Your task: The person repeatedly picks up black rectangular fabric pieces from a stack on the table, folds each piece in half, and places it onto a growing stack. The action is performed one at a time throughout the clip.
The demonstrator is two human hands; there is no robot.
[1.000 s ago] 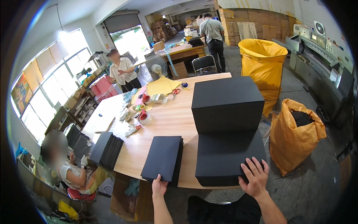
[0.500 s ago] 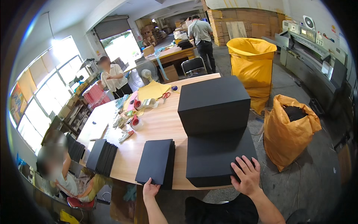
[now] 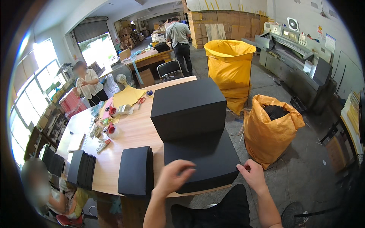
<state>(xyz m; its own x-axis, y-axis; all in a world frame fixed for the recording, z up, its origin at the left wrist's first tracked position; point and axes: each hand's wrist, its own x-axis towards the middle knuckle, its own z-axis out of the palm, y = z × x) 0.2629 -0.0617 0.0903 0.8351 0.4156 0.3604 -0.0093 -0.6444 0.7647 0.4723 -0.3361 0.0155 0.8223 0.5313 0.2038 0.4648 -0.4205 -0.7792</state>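
Note:
A low front stack of black card [image 3: 201,154] lies at the near edge of the wooden table [image 3: 133,133]. Directly behind it rises a taller block of black card [image 3: 188,102]. Above the front stack's near left part is my left hand [image 3: 173,176], holding nothing, its thumb apart from its bent fingers. My right hand [image 3: 253,174] is at the front stack's right edge, fingers curled and thumb against the card there; whether one sheet or more is caught is hidden. To the left lies a smaller stack of black card pieces [image 3: 134,171], with neither hand on it.
Tape rolls [image 3: 111,129], red scissors [image 3: 141,102] and yellow paper [image 3: 129,95] lie further back. Another black stack [image 3: 81,169] is near a seated person [image 3: 64,197] at left. Beyond the table's right side stand an orange sack [image 3: 266,133] and a tall yellow bag [image 3: 229,72].
My left hand has left the smaller stack and moved right, over the front stack. My right hand has slid off the top to its right edge. The view has turned right.

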